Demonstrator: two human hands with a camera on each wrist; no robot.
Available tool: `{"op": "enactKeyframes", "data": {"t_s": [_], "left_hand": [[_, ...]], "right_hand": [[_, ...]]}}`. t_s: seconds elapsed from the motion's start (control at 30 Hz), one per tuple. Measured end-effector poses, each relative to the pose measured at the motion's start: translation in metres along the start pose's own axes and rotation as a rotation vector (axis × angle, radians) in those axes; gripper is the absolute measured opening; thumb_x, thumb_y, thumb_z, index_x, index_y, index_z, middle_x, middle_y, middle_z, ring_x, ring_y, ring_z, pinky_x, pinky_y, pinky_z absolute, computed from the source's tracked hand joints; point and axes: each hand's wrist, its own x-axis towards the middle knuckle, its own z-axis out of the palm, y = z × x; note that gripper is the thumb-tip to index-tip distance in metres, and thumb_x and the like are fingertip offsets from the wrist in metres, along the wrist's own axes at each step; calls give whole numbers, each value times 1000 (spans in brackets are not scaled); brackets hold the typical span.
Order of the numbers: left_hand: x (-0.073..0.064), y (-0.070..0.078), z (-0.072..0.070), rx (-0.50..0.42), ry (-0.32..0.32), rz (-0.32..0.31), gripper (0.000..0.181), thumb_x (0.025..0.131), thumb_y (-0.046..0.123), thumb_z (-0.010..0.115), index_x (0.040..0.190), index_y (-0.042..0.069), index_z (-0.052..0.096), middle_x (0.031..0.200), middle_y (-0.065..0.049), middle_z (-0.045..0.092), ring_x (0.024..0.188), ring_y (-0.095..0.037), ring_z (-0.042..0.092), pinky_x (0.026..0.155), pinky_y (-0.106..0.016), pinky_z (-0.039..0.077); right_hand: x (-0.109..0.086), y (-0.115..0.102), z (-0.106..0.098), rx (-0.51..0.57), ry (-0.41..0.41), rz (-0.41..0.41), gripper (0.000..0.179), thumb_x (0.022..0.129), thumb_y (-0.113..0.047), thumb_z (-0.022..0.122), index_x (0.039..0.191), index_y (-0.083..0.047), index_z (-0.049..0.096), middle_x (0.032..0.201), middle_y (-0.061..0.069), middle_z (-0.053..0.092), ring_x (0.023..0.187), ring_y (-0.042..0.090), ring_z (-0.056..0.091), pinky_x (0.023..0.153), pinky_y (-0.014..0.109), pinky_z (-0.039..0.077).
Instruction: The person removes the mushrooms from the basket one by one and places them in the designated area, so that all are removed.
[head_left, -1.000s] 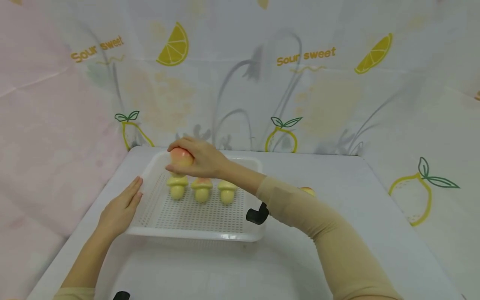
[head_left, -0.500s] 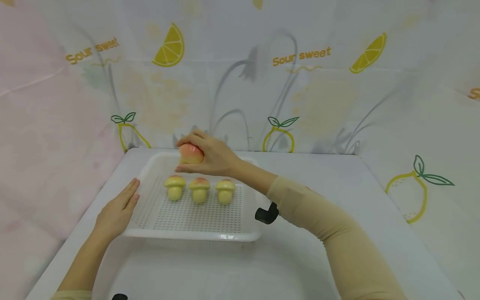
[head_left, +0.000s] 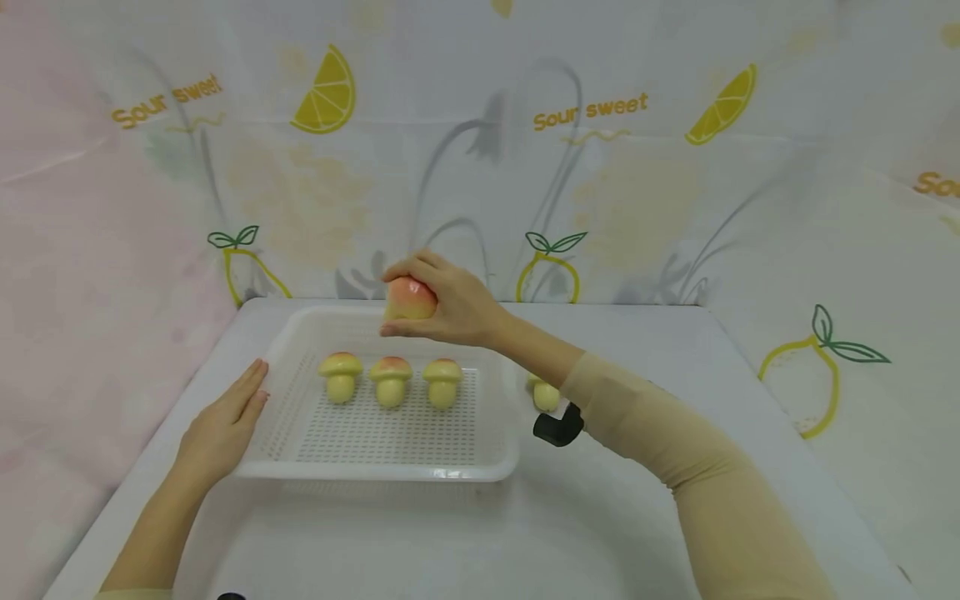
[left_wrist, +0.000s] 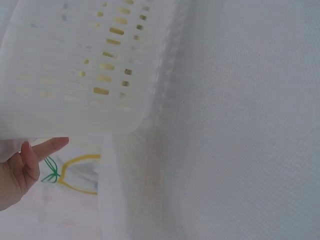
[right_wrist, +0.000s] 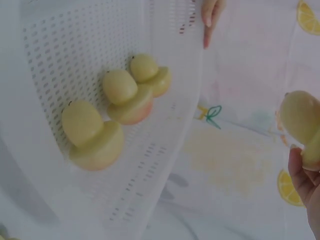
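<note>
My right hand (head_left: pixel 465 308) grips a toy mushroom (head_left: pixel 411 298) by its pink-red cap, above the far side of a white perforated basket (head_left: pixel 375 472). In the right wrist view the pale yellow stem of that mushroom (right_wrist: pixel 299 116) points away from the fingers. Three similar mushrooms lie in a row inside the basket: a left one (head_left: pixel 341 377), a middle one (head_left: pixel 391 381) and a right one (head_left: pixel 442 383). My left hand (head_left: pixel 221 429) rests with straight fingers against the basket's left side. In the left wrist view, its fingers show at the basket's wall (left_wrist: pixel 70 115).
Another mushroom (head_left: pixel 546 395) lies on the white table (head_left: pixel 570 533) right of the basket, partly hidden by my right forearm. A black wrist-camera piece (head_left: pixel 558 427) sticks out below that sleeve. A printed cloth (head_left: pixel 420 183) hangs behind the table.
My right hand has moved right and slightly up with the mushroom, away from the row. A mushroom on the table has come into view beside the sleeve. My left hand stays at the basket.
</note>
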Motion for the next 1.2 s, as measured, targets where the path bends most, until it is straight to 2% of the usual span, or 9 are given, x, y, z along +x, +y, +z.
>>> {"op": "enactKeyframes", "data": {"t_s": [0.37,0.63,0.97,1.2], "left_hand": [[0,0,0,3,-22,-7,51,107,27,30,150,-1,25,155,-20,21,136,-51,23,99,-73,21],[0,-2,1,6,-14,-7,51,107,27,30,150,0,25,155,-19,22,135,-52,24,97,-74,21],[1,-4,4,8,-12,1,51,107,26,30,150,0,24,155,-19,21,136,-51,23,99,-73,21],[2,-4,2,-11,-26,5,52,107,27,29,151,1,21,156,-19,18,138,-50,19,101,-73,16]], "right_hand": [[-17,11,-18,-18,21,41,52,72,-38,85,112,-14,63,107,-1,56,89,8,57,73,21,50],[-26,19,-30,-19,41,45,52,72,-35,86,113,-12,62,108,0,57,89,10,57,74,23,51],[-44,28,-48,-49,51,88,55,72,-33,86,115,-11,61,111,2,57,89,12,58,73,26,52],[-56,37,-62,-81,77,75,56,70,-29,88,115,-8,62,109,5,58,92,16,58,76,27,52]]}}
